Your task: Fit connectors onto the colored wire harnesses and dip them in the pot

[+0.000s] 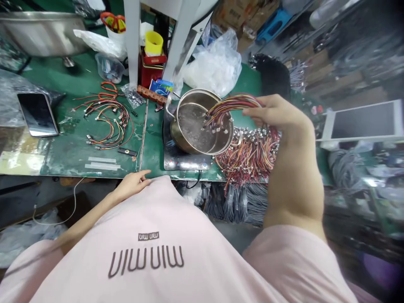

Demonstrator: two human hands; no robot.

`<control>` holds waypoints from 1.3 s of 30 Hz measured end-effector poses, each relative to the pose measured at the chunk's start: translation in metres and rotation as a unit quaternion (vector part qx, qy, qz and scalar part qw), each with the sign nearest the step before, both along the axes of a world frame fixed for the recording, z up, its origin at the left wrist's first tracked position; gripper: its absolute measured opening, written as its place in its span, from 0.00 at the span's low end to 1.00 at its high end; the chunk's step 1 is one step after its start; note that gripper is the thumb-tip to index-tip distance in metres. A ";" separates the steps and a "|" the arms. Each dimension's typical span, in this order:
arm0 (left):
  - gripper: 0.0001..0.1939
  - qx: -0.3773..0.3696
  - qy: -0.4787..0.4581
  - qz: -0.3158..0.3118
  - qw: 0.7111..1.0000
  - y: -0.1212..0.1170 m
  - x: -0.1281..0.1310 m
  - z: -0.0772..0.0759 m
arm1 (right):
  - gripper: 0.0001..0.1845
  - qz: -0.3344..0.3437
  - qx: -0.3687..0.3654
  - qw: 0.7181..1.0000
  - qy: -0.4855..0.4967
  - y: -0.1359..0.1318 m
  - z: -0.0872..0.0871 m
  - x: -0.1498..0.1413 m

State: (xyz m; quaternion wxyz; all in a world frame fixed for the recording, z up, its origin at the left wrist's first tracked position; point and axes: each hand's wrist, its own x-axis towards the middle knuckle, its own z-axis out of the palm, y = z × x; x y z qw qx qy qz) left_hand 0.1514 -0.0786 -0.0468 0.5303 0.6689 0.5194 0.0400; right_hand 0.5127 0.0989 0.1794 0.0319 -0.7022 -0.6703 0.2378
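Note:
My right hand (277,115) is closed around a bundle of red, yellow and orange wires (229,106), whose ends dip into a round steel pot (189,145) of grey molten metal. The pot sits on a flat metal plate (183,162) on the green bench. A big heap of similar wires with metal ends (252,153) lies just right of the pot, under my wrist. My left hand (132,184) rests against my pink shirt at the bench's front edge, fingers loosely curled, holding nothing.
Several loose wire loops (105,122) lie spread on the green mat (72,143). A phone (37,114) lies far left, a steel basin (41,31) at the back left, a red tin with a yellow cup (153,54) and plastic bags (217,63) behind the pot. A white tray (362,122) is at the right.

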 end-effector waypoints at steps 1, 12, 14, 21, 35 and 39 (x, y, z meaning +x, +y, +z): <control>0.31 -0.002 0.000 -0.001 1.000 0.000 0.000 0.000 | 0.18 0.005 -0.021 1.000 0.008 0.000 0.001 -0.001; 0.28 -0.036 -0.071 0.043 0.996 0.006 0.005 0.019 | 0.26 0.028 -0.023 0.996 -0.080 -0.001 0.007 -0.012; 0.28 -0.087 -0.139 0.066 0.984 0.009 0.010 0.031 | 0.23 0.034 -0.013 0.996 -0.086 -0.004 0.013 -0.014; 0.25 -0.250 -0.446 0.026 0.859 0.033 0.047 0.095 | 0.16 0.082 0.056 0.994 -0.049 -0.021 0.054 -0.032; 0.21 -0.251 -0.689 0.292 0.614 0.044 0.060 0.112 | 0.06 0.279 0.294 0.914 0.024 -0.138 -0.078 -0.134; 0.28 -0.226 -0.647 0.264 0.679 0.031 0.061 0.097 | 0.06 0.270 0.247 0.928 0.074 -0.163 -0.138 -0.122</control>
